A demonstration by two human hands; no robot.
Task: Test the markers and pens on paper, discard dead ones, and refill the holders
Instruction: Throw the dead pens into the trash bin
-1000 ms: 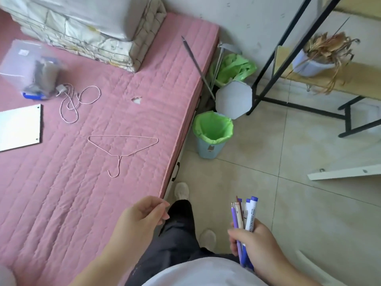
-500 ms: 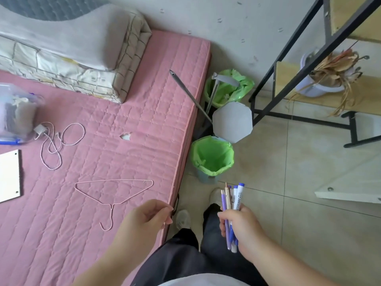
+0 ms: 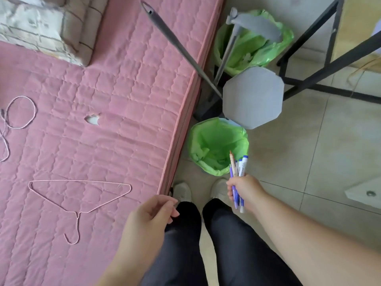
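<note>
A white cord [image 3: 19, 112] lay looped at the far left on the pink quilted mattress [image 3: 123, 100], w/ a folded blanket [image 3: 41, 27] at the top-left corner. A pink wire hanger [image 3: 78, 195] lay flat nearer the person, hook pointing toward them. A small white scrap or tear [image 3: 92, 119] showed mid-mattress; couldn't tell which.

Left hand [image 3: 150, 215] hovered over the mattress edge, fingers curled loosely inward, thumb near fingertips, nothing visibly held. Two dark trouser legs and light shoes [image 3: 182, 190] stood on the tile floor just beside the bed.

A gray pole [image 3: 181, 50] leaned across the mattress corner. The bin w/ green liner [image 3: 216, 145] sat on the floor beside the bed, just ahead of the shoes, its gray octagonal lid [image 3: 252, 97] raised behind it. A 2nd green-lined bin [image 3: 253, 44] stood farther back.

Right hand [image 3: 243, 190] was closed in a fist around the bundle of pens and markers [image 3: 239, 168], tips up, overlapping the near rim of the bin in view. Black frame legs [image 3: 321, 65] crossed at the right.
</note>
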